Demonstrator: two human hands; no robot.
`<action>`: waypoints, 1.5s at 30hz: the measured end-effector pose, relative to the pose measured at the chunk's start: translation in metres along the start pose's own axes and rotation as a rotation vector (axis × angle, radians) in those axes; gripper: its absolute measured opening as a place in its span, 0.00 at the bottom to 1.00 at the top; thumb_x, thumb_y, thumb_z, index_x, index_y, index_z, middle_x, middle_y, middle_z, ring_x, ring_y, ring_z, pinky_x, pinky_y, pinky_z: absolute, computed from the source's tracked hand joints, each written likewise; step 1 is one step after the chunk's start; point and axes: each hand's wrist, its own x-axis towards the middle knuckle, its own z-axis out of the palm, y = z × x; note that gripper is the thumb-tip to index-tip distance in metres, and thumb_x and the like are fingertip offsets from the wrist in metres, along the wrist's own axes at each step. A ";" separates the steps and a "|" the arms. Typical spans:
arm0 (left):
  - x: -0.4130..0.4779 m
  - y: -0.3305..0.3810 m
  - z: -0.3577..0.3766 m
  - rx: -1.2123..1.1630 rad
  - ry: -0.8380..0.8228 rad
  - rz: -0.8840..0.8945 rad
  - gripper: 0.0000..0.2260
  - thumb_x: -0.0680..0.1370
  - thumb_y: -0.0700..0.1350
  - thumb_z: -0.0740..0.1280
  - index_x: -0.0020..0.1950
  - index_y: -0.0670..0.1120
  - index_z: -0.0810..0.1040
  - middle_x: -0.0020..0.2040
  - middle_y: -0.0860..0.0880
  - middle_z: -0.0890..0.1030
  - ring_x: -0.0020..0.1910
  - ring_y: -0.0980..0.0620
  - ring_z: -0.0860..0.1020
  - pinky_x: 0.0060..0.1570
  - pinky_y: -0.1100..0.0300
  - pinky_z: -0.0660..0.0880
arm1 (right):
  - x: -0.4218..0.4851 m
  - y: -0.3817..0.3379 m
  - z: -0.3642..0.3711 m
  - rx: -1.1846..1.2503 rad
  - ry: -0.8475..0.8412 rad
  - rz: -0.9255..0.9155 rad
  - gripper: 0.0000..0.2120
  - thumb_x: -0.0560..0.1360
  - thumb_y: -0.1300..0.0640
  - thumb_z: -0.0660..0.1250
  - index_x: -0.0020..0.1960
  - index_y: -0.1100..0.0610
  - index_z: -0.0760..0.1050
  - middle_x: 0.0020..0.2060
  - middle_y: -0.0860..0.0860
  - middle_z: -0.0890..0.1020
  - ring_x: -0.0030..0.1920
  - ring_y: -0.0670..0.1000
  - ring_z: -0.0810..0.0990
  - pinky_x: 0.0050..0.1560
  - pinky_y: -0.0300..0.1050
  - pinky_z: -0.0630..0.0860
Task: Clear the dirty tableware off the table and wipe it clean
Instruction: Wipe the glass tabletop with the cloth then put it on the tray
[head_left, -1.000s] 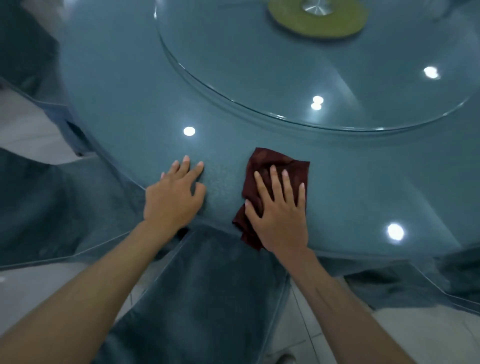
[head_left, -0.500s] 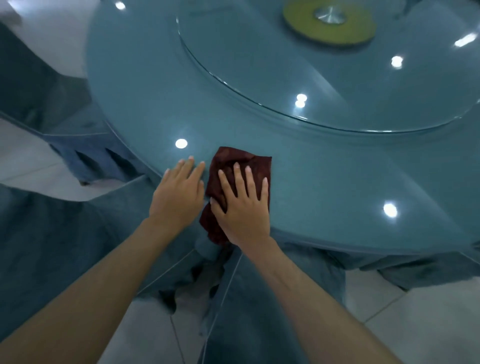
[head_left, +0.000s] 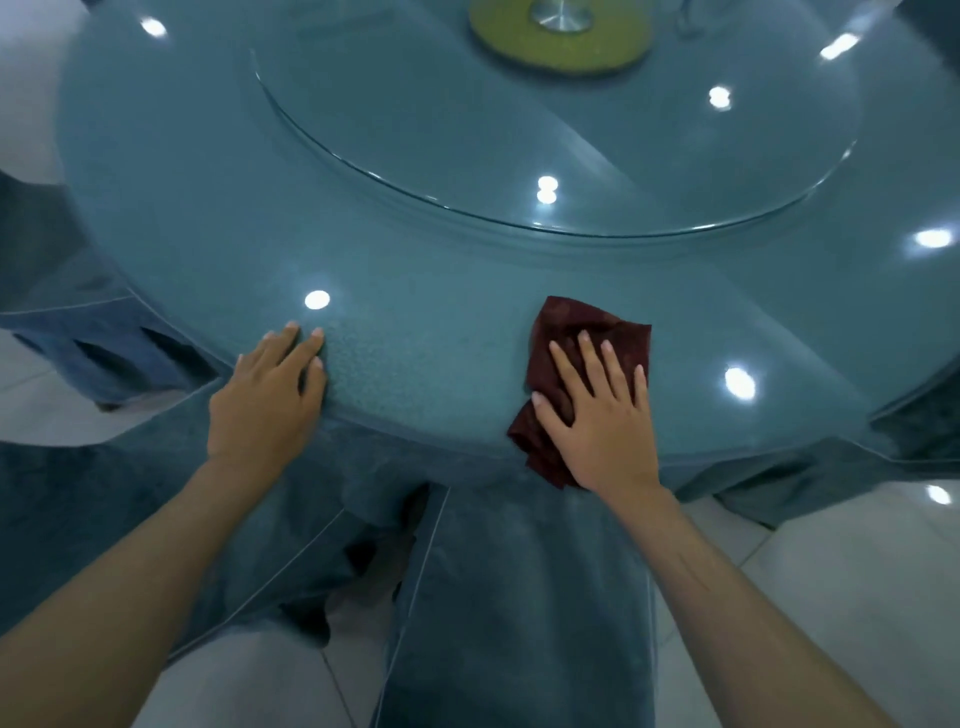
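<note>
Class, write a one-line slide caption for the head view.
Right hand presses a dark red cloth flat on the teal table; left hand rests at its edge.

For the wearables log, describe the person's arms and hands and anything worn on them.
The left forearm and right forearm are bare to the frame edge: no sleeves in view. The left hand and right hand wear no gloves; no ring, watch or bracelet shows on either.

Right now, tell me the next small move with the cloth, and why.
Probably push the cloth forward, toward the turntable. The right hand lies flat on it, its near corner overhangs the table edge, and only bare tabletop lies ahead of it. The left hand rests flat on the table, seemingly as a brace.
</note>
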 end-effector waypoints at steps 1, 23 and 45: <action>0.000 0.001 0.000 0.007 -0.003 -0.009 0.19 0.85 0.50 0.60 0.77 0.52 0.72 0.79 0.47 0.69 0.78 0.42 0.67 0.74 0.39 0.66 | -0.001 0.019 -0.003 -0.010 -0.001 0.035 0.32 0.81 0.33 0.49 0.82 0.42 0.57 0.83 0.49 0.58 0.83 0.54 0.54 0.80 0.63 0.51; 0.010 -0.018 -0.008 0.141 0.148 0.273 0.16 0.79 0.46 0.63 0.64 0.49 0.84 0.67 0.46 0.81 0.62 0.44 0.83 0.33 0.49 0.81 | 0.016 -0.025 0.004 -0.021 0.002 0.328 0.36 0.79 0.32 0.47 0.83 0.45 0.56 0.83 0.52 0.57 0.82 0.58 0.54 0.79 0.69 0.51; 0.191 -0.234 -0.082 0.084 0.000 0.469 0.13 0.85 0.46 0.59 0.65 0.44 0.77 0.65 0.45 0.78 0.60 0.40 0.78 0.50 0.43 0.79 | 0.116 -0.370 0.067 0.040 0.039 0.019 0.30 0.82 0.35 0.51 0.81 0.42 0.61 0.82 0.49 0.60 0.82 0.55 0.56 0.79 0.64 0.51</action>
